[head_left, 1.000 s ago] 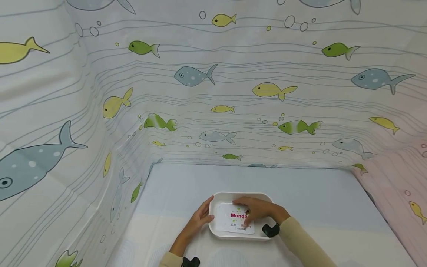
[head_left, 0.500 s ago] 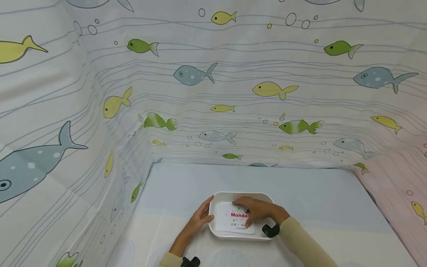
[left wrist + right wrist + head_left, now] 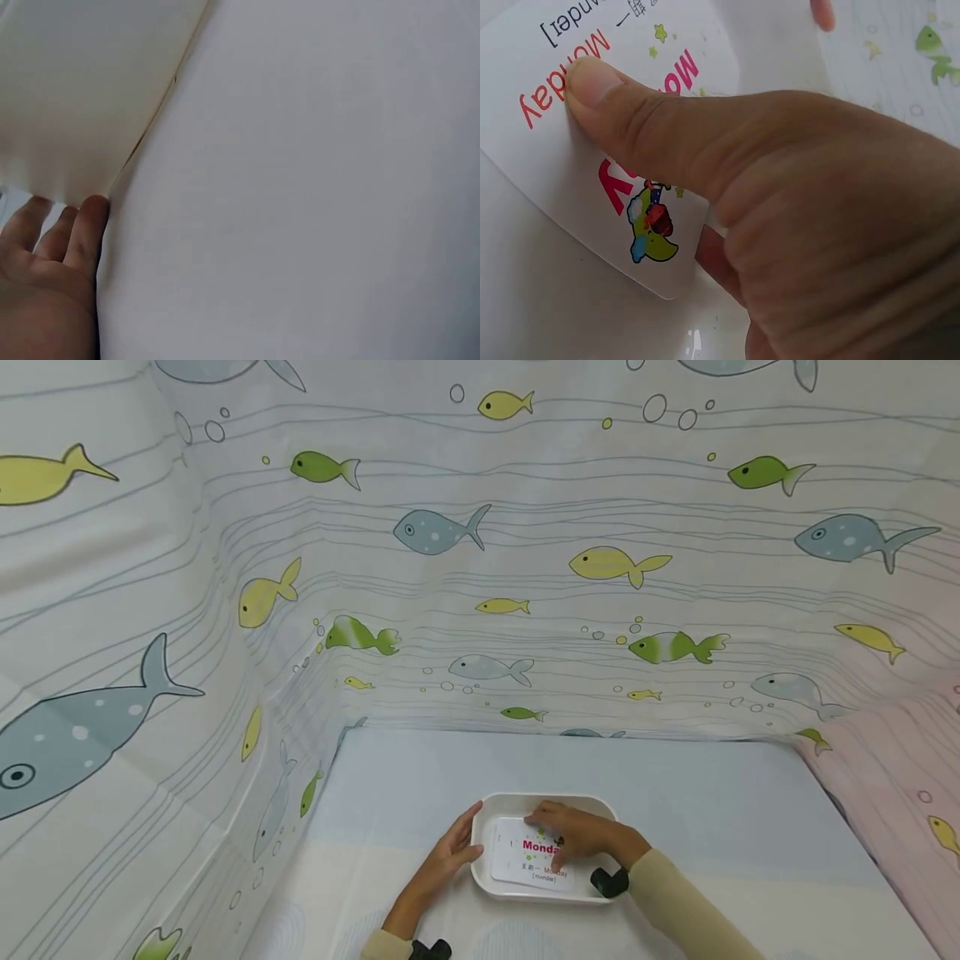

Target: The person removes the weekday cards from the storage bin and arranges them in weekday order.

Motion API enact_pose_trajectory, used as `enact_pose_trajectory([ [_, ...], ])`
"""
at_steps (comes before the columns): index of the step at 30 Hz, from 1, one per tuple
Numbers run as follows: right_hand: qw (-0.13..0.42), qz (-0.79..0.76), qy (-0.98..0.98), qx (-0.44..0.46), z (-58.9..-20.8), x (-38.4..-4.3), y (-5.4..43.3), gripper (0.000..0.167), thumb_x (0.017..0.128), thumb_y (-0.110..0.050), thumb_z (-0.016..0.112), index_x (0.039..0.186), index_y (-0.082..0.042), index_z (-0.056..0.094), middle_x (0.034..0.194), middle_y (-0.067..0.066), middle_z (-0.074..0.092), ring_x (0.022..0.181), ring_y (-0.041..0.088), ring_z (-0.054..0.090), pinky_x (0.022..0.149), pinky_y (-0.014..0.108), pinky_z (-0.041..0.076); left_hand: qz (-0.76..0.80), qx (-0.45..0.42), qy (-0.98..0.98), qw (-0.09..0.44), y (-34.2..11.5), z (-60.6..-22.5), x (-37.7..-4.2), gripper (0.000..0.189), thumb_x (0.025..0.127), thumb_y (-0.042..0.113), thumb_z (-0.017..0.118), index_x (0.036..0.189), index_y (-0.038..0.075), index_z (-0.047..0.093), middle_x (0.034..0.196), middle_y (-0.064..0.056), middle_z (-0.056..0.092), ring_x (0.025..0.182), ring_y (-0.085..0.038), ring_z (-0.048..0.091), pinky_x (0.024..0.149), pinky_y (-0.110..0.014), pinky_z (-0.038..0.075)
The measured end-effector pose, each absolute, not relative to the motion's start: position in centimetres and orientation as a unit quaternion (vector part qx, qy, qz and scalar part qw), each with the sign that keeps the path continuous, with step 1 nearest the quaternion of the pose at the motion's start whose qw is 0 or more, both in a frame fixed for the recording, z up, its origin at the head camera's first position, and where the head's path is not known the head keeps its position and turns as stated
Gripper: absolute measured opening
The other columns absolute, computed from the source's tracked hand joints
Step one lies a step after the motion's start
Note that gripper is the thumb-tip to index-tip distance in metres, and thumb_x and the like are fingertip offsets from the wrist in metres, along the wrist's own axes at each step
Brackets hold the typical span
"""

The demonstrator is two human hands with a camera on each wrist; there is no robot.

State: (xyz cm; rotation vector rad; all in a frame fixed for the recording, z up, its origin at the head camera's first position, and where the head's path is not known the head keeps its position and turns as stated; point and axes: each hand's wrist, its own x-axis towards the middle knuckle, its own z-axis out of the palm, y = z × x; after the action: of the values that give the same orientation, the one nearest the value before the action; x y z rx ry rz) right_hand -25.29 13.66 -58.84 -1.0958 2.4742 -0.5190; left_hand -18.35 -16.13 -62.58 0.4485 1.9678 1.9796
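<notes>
the white tray [image 3: 510,806] rests on the pale surface [image 3: 675,810], its long axis running from side to side in front of the person. inside it, flat on its floor and towards its left end, lies a "monday" flashcard [image 3: 517,862]. the card's long axis follows the tray's closely, skewed slightly so that its right end comes nearer the person. its print reads upright from the person's side: the top edge is towards the tray's far wall, and the words run from the tray's left end towards its right. the pink word sits above a line of chinese characters and red lettering, with a bracketed spelling lowest; a cartoon figure [image 3: 656,225] marks the end towards the tray's right.

the right hand [image 3: 588,833] reaches over the tray's right end. its thumb presses the card's face on the red lettering and its other fingers bend down at the card's far edge, holding the card between them. the left hand [image 3: 450,852] grips the tray's left end, thumb over the rim and fingers along the outside.

black wrist devices [image 3: 610,882] and beige sleeves [image 3: 682,902] show on both arms, nearer the person than the tray's middle. fish-print cloth [image 3: 465,485] rises beyond the tray and to its left; pinkish cloth [image 3: 885,752] hangs to its right.
</notes>
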Motion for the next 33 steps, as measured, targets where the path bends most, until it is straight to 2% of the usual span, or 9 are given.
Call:
enact_pose_trajectory([
  [4,0.184,-0.171,0.883,-0.396,-58.3,-25.0,13.6,0.085,0.072,-0.045,0.084,0.145,-0.018,0.051,0.124,-0.008,0.051,0.104,0.003,0.048,0.098,0.025,0.05,0.692,0.146,0.689,0.158,-16.1,-62.5,-18.2,0.069,0.101,0.009,0.054,0.16,0.024,0.022,0.168,-0.011,0.015,0.155,-0.031,0.015,0.113,-0.006,0.025],
  [11,0.148,-0.113,0.896,-0.403,-57.7,-24.5,13.1,0.086,0.069,-0.052,0.083,0.143,-0.018,0.053,0.129,-0.005,0.052,0.106,0.005,0.05,0.102,0.03,0.052,0.687,0.146,0.694,0.157,-16.1,-62.5,-18.1,0.069,0.102,0.011,0.053,0.16,0.024,0.02,0.168,-0.011,0.015,0.155,-0.032,0.015,0.111,-0.004,0.025],
  [17,0.125,-0.075,0.901,-0.409,-57.4,-24.3,12.8,0.087,0.068,-0.051,0.085,0.142,-0.018,0.053,0.122,-0.006,0.052,0.099,0.004,0.048,0.098,0.025,0.053,0.687,0.147,0.694,0.153,-16.0,-62.5,-18.1,0.069,0.102,0.011,0.053,0.16,0.024,0.021,0.168,-0.011,0.015,0.155,-0.032,0.016,0.111,-0.005,0.025],
  [20,0.126,-0.068,0.903,-0.405,-57.3,-24.2,12.7,0.085,0.068,-0.05,0.086,0.14,-0.018,0.052,0.118,-0.007,0.05,0.097,0.003,0.047,0.097,0.024,0.053,0.684,0.145,0.698,0.152,-15.9,-62.5,-18.2,0.069,0.102,0.011,0.053,0.161,0.023,0.021,0.168,-0.012,0.016,0.155,-0.032,0.017,0.114,-0.008,0.025],
  [26,0.147,-0.057,0.906,-0.393,-56.4,-24.0,12.3,0.08,0.069,-0.046,0.087,0.135,-0.023,0.049,0.11,-0.008,0.047,0.094,0.004,0.046,0.091,0.023,0.053,0.677,0.134,0.708,0.151,-15.6,-62.4,-18.2,0.069,0.102,0.014,0.054,0.161,0.022,0.02,0.168,-0.011,0.017,0.155,-0.031,0.018,0.123,-0.027,0.023],
  [33,0.175,-0.088,0.905,-0.378,-55.2,-23.9,11.7,0.063,0.079,-0.03,0.084,0.132,-0.025,0.051,0.103,-0.007,0.051,0.084,0.004,0.049,0.081,0.021,0.053,0.681,0.123,0.706,0.153,-15.6,-62.5,-18.1,0.07,0.101,0.014,0.057,0.16,0.025,0.021,0.168,-0.008,0.019,0.154,-0.029,0.02,0.122,-0.028,0.023],
])
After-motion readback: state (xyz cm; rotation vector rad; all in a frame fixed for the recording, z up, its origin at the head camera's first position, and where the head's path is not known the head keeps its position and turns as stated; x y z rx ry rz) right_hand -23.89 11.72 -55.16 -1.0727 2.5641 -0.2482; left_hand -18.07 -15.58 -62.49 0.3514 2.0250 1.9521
